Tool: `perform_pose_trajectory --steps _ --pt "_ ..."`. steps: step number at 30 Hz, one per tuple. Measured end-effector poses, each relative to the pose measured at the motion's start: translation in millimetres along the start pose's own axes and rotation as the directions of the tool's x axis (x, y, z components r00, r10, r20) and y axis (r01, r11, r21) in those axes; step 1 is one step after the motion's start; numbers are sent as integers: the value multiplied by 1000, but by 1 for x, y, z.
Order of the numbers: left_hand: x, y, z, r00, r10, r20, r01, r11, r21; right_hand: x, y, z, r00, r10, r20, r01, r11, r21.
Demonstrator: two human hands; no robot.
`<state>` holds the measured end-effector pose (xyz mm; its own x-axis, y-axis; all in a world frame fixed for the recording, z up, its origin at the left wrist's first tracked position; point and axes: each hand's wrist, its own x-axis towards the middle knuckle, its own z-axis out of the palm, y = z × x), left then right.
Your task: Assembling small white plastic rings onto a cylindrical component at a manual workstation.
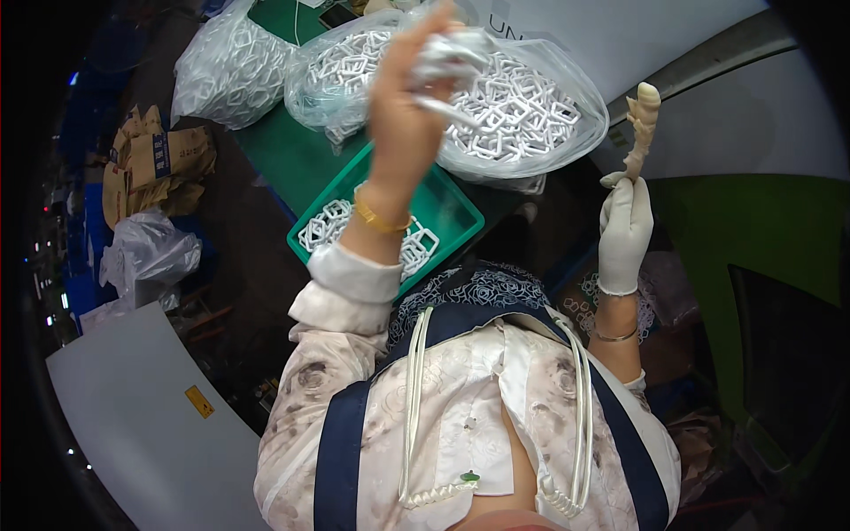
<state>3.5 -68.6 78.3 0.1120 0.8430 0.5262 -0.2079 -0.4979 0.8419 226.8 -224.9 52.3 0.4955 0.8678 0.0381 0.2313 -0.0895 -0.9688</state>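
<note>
Left hand: your bare left hand (403, 97) is raised over the far bags, blurred, its fingers bent round white pieces (453, 57); their exact grip cannot be told.
Right hand: your gloved right hand (626, 234) is well apart to the right, fingers pressed together, pinching the near end of a knobbly cream piece (645, 115).
Cream piece: it sticks out beyond your fingertips, pointing far.
Green tray: the tray (471, 212) lies below your left wrist, with white links (323, 226) inside.
Bags: an open clear bag (597, 124) of links is just right of your left hand; a fuller bag (232, 71) stands far left.
Surface: green tabletop (261, 152).
Room: brown paper packaging (168, 159) left, grey panel (146, 407) near left, dark panel (788, 354) right.
</note>
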Motion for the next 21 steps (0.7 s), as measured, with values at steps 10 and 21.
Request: perform_pose_trajectory --steps 10,21 --pt "-76 -64 -3 844 -279 459 -164 679 716 -25 12 -10 992 125 -22 -126 990 -65" --pt "-18 -128 18 870 -332 365 -202 433 878 -23 3 -2 983 182 21 -182 983 -5"
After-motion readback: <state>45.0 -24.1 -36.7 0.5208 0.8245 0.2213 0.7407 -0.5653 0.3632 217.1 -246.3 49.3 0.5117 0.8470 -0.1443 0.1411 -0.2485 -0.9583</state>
